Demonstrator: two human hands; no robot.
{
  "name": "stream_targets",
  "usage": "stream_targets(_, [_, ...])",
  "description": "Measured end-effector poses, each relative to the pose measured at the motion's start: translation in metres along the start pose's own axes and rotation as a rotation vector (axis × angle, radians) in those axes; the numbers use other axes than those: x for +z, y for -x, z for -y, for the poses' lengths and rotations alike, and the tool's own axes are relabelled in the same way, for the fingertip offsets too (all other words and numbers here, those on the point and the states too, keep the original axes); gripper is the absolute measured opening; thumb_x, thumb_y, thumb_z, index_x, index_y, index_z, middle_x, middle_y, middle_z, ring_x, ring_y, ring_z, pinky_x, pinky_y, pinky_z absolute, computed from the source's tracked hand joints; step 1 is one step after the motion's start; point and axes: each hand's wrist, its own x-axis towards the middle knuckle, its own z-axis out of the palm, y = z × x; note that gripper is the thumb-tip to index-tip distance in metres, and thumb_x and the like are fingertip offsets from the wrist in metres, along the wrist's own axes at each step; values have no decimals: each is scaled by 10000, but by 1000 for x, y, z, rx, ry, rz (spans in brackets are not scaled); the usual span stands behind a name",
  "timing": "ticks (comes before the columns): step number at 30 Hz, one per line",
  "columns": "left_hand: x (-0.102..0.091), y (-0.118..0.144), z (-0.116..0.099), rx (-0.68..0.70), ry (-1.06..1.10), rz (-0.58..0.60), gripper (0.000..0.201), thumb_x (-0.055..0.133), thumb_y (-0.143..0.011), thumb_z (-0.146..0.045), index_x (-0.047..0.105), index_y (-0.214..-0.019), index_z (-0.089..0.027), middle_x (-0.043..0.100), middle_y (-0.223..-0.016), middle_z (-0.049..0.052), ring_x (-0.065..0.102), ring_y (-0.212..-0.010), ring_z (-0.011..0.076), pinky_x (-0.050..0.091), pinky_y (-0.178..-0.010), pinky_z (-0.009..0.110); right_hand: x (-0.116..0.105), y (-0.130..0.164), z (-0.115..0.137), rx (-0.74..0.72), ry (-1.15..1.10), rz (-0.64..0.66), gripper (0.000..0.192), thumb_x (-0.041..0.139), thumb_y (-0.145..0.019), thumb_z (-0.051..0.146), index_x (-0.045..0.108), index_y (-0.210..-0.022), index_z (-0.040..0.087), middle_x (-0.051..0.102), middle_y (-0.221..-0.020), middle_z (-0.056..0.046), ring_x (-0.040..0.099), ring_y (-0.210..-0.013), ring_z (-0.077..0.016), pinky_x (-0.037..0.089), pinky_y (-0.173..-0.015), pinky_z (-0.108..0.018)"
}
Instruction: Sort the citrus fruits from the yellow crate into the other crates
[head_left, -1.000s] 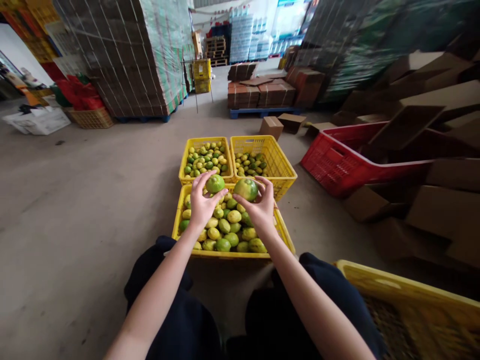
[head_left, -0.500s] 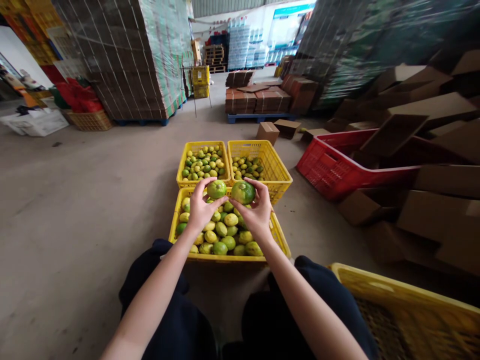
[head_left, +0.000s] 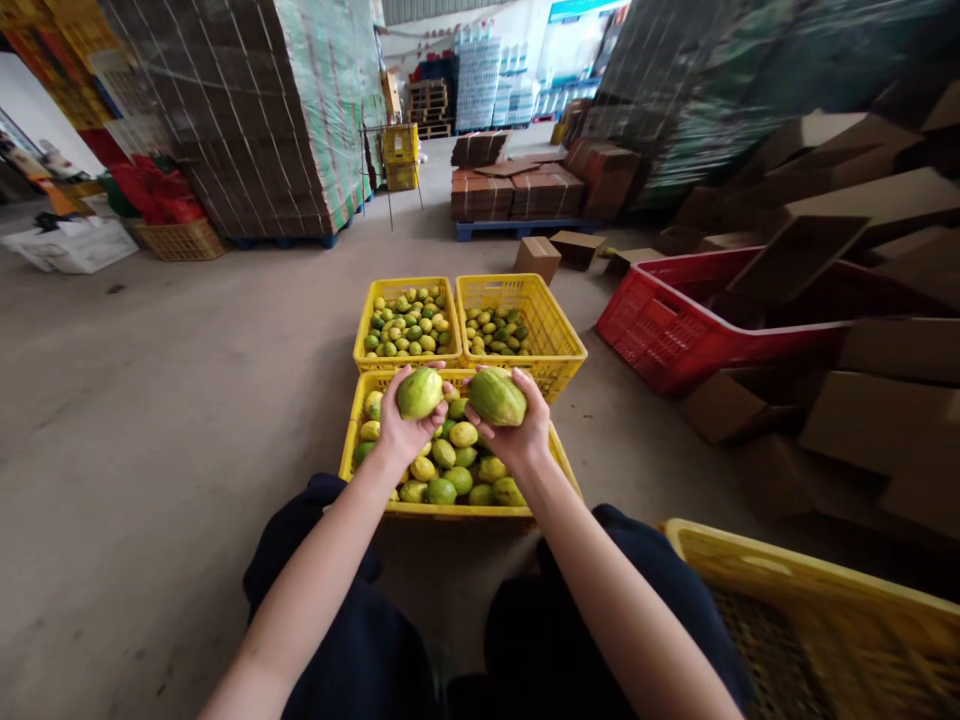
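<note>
My left hand (head_left: 401, 432) grips a yellow-green citrus fruit (head_left: 419, 392), and my right hand (head_left: 517, 437) grips a larger green citrus fruit (head_left: 497, 396). Both fruits are held side by side above the near yellow crate (head_left: 450, 510), which is heaped with green and yellow fruit. Behind it stand two more yellow crates: the far left crate (head_left: 363, 330) is well filled, the far right crate (head_left: 559, 335) holds a shallower layer. My dark-trousered knees frame the near crate.
A red crate (head_left: 660, 325) with cardboard in it sits to the right, among piled flattened cardboard boxes (head_left: 877, 400). Another yellow crate (head_left: 810, 620) is at lower right. Wrapped pallet stacks (head_left: 255, 120) and boxes on a blue pallet (head_left: 525, 195) stand behind.
Both hands have turned the fruits so their sides face up, and lowered them slightly closer to the near crate. The camera shifted a little.
</note>
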Motion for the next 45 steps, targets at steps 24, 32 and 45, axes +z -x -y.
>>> stream_targets(24, [1, -10, 11, 184, 333, -130, 210, 469, -859, -253, 655, -912, -172, 660, -800, 42, 628, -710, 120, 534, -634, 204, 7, -14, -23, 70, -353, -147, 240, 554, -702, 345, 615, -887, 204, 689, -761, -21, 653, -692, -200, 585, -664, -366])
stream_targets(32, [-5, -16, 14, 208, 241, -173, 134, 505, -813, -278, 610, -833, -196, 629, -782, 17, 605, -706, 108, 529, -675, 202, 8, -19, -29, 89, -374, -205, 186, 547, -674, 308, 608, -825, 218, 676, -723, -5, 623, -640, -178, 562, -612, -325])
stream_targets(45, [-11, -15, 21, 21, 264, -287, 182, 411, -894, -280, 579, -907, -213, 649, -777, 28, 651, -702, 105, 562, -673, 206, -4, -13, -18, 132, -384, -309, 184, 526, -689, 274, 614, -845, 232, 681, -700, -2, 650, -654, -196, 579, -641, -356])
